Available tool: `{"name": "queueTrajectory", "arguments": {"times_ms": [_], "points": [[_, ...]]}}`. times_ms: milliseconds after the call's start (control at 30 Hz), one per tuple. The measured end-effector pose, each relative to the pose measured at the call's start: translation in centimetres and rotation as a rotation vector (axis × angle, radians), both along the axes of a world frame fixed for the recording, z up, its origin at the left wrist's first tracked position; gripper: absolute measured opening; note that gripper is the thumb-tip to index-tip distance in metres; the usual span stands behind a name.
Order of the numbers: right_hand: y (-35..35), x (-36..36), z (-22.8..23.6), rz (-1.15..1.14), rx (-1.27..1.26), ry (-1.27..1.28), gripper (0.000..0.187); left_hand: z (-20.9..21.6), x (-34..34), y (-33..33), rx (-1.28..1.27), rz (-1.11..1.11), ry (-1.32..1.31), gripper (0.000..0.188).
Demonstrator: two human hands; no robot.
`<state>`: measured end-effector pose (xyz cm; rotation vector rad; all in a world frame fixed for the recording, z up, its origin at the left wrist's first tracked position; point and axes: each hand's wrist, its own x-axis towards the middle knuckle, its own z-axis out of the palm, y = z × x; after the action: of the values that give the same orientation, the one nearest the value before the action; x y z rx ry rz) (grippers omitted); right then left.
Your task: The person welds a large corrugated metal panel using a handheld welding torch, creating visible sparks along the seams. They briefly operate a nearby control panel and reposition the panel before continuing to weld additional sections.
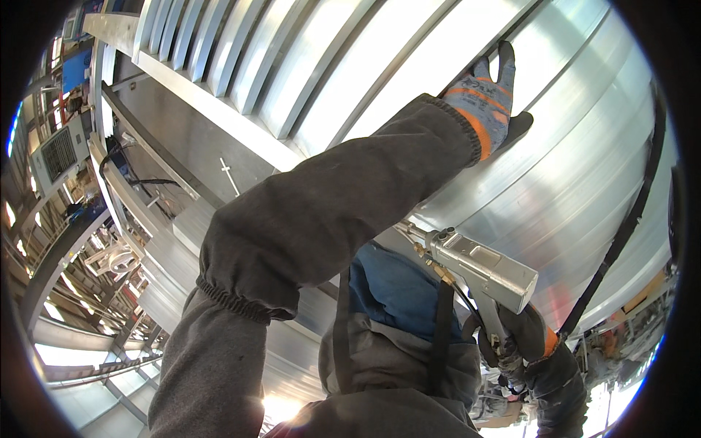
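Observation:
My left hand [482,109], in a grey and orange glove with dark fingertips, reaches far out over a shiny metal panel [577,139]. Its fingers are spread and rest near a long dark seam; nothing shows in them. Low on the right, my right hand [527,334], in a dark glove with an orange band, is wrapped round the handle of a pistol-grip tool [482,269]. That tool has a boxy silver metal body, brass fittings and a thin black hose. Its front end points up and left, close to my left sleeve. Most of the right fingers are hidden behind the handle.
Upright metal ribs [255,66] stand in a row at the upper left, along a pale metal beam [212,109]. A black cable or strap [621,241] runs down the panel's right side. A vented box unit [60,155] and metal framing [124,182] are at the left.

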<state>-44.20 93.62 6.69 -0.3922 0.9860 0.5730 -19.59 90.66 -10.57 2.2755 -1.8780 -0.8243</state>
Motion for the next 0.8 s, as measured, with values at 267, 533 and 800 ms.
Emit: {"name": "queueTrajectory", "arguments": {"times_ms": [267,533,800], "points": [[0.6,-0.2,-0.3,0.367,-0.591,-0.501,0.051,0.2,1.4,-0.7,0.154,-0.086,0.288,0.097],[0.8,0.0,-0.1,0.113,-0.045,0.005,0.041,0.8,0.8,-0.4,0.098,-0.021,0.191,0.096],[0.6,0.5,0.3,0.198,-0.187,-0.133,0.041,2.3,1.1,-0.6,0.209,-0.033,0.208,0.098]]}}
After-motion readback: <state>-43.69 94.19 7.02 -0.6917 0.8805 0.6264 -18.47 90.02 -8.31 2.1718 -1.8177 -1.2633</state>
